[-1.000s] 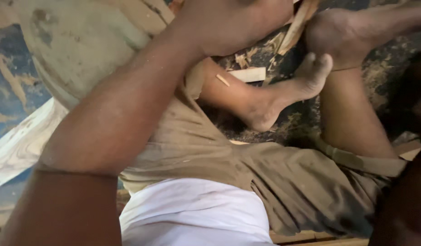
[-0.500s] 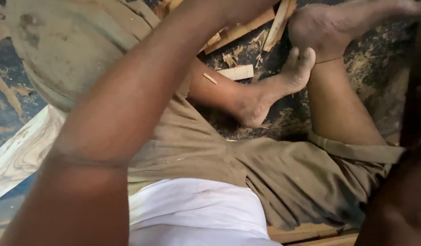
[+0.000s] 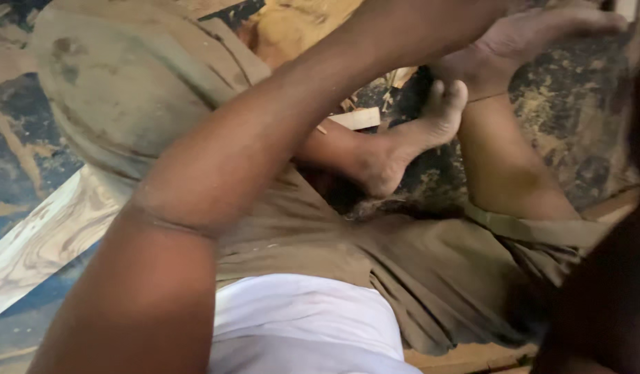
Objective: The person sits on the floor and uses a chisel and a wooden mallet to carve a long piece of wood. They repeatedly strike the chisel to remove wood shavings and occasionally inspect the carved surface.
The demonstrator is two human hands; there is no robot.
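Across the middle, the left forearm (image 3: 264, 159) reaches far-right past the bent knee (image 3: 126, 76). Its hand is cut off by the top edge, so I cannot tell its grip. Wood offcuts (image 3: 358, 119) lie on the sawdusty floor (image 3: 583, 138) just beside a bare foot (image 3: 403, 145); the right hand is out of view too.

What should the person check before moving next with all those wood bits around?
1. Left hand seen: not ok; the bare left forearm runs off the top edge.
2. Right hand seen: cannot tell; only a dark blur shows at the right edge.
3. Bare foot away from scraps: not ok; a pale flat wooden offcut lies close beside it.
4. Pale grained wooden plank lying flat: ok.
5. What the hands hold: cannot tell.
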